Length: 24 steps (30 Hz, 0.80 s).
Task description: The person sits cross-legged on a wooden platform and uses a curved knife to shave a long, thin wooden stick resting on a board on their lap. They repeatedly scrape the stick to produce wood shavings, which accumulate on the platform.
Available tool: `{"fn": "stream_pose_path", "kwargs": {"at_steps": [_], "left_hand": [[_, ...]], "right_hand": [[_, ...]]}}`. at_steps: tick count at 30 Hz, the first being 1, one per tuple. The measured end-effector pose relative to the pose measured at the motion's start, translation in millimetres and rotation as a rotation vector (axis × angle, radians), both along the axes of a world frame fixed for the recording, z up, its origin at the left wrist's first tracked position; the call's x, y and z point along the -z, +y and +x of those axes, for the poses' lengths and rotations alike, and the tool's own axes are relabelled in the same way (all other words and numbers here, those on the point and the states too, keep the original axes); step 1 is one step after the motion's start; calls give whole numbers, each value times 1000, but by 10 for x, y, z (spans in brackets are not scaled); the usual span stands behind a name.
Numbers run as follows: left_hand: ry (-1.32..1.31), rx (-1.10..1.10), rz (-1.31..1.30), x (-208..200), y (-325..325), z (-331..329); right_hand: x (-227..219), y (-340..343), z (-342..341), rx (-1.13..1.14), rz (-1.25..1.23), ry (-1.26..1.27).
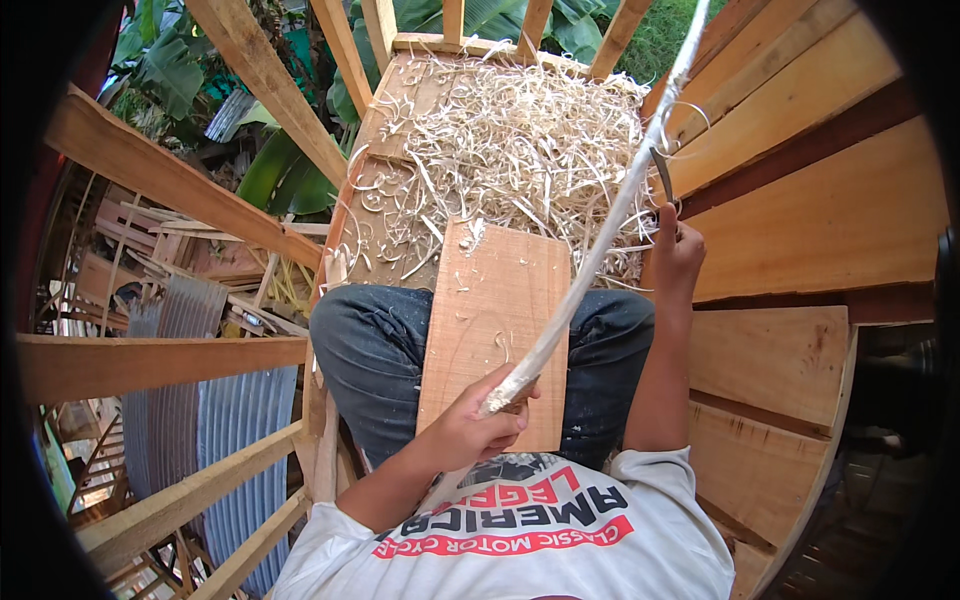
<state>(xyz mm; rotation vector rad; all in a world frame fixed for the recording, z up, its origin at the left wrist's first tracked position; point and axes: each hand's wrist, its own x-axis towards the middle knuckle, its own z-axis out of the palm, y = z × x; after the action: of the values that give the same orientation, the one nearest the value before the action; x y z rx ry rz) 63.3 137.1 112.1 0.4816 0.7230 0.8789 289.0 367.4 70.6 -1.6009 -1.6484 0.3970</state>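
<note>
Plank wall: pale wooden boards rise along the right.
Railing: spaced timber bars run down the left, with sheet metal and scrap wood lying beyond them.
Floor: a wooden platform, its far part mostly under a heap of shavings.
Stick: long, pale and slightly bent, slanting from the left hand near the shirt to the far right, past the frame's edge.
Board: a flat brown piece lying across the trousers, below the stick, with a few loose shavings on it.
Left hand: fingers wrapped firmly around the stick's near part.
Right hand: closed on the knife's handle, which is mostly hidden, right of the stick.
Knife: a thin dark blade against or just beside the stick; contact is hard to judge.
Curl: one thin strip near the blade, seemingly still attached.
Progress: the shaving looks well along, with the visible length pale; the near end looks rougher, so some smoothing may remain. The far end is out of view.
</note>
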Motion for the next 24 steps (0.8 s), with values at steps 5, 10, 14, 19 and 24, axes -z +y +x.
{"fn": "stream_pose_path", "kwargs": {"at_steps": [5,10,14,19,24], "left_hand": [[-307,1,-50,55,78,-262],[-434,-27,-133,182,144,-346],[-281,-35,-109,157,158,-303],[-43,46,7,57,82,-168],[-79,102,-20,81,-81,-72]], "right_hand": [[241,-292,23,-98,-85,205],[504,-1164,-322,-319,-283,362],[243,-1416,-459,-440,-207,186],[-17,-884,-401,-387,22,-28],[-233,-44,-67,-136,70,-82]]}}
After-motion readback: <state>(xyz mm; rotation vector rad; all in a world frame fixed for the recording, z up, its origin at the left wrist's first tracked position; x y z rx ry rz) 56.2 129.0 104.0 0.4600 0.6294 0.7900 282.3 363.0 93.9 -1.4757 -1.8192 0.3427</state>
